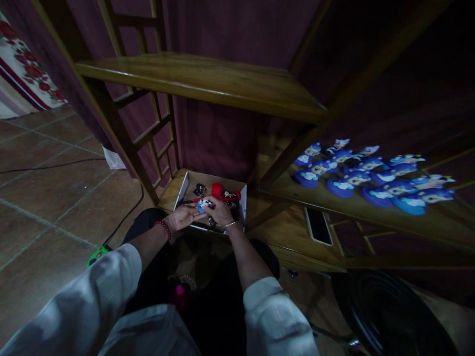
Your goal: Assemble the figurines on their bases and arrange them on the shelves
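A small blue-and-white figurine (202, 204) is between my hands, just above a shallow white box (242, 210). My right hand (220, 212) has its fingers closed on the figurine from the right. From the left, my left hand (184, 216) is turned palm up with its fingertips against the figurine's lower side. Inside the box lie a dark figurine (199, 190) and a larger red-and-black piece (222, 192). A small dark piece (212, 221) shows below my right hand. My fingers partly hide the held figurine and the box's contents.
A wooden shelf board (200, 81) juts out above the box. To the right, several blue figurines (349, 183) stand in rows on another shelf. A phone (318, 226) lies on the lower board. A black round stool (389, 311) stands lower right; a green object (97, 256) with a cable lies left.
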Tool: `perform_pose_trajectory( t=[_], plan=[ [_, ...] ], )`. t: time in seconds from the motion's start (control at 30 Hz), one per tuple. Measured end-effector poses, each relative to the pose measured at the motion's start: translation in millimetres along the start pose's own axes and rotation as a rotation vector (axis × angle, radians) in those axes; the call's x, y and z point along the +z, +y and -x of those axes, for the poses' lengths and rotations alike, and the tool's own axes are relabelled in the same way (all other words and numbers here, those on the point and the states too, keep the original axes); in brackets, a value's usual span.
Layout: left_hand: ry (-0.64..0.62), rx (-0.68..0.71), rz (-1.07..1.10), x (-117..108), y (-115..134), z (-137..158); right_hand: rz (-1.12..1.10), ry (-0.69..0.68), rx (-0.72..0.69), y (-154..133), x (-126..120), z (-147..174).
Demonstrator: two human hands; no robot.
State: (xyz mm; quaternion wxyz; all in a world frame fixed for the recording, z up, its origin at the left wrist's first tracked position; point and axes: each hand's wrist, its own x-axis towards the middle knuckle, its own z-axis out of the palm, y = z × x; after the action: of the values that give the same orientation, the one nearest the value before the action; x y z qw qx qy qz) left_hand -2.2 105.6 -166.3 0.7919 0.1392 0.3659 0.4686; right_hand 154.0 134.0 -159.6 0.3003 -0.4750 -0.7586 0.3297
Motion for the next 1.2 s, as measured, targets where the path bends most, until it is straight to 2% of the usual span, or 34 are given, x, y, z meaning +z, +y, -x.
perform_pose_trajectory(
  t=[0.43,0.87,1.2],
  plan=[
    [0.05,0.024,-0.005,1.9,-1.3,0.8,0.063,0.044,0.001,1.0,4.8,0.1],
    [-0.064,0.043,0.001,-7.4,-5.2,-3.3,0.093,0.059,0.007,6.7,10.1,-1.6],
    [-0.06,0.05,-0.01,-7.5,-5.3,-3.3,0.068,0.043,-0.061,7.5,9.0,-0.9]
  ],
)
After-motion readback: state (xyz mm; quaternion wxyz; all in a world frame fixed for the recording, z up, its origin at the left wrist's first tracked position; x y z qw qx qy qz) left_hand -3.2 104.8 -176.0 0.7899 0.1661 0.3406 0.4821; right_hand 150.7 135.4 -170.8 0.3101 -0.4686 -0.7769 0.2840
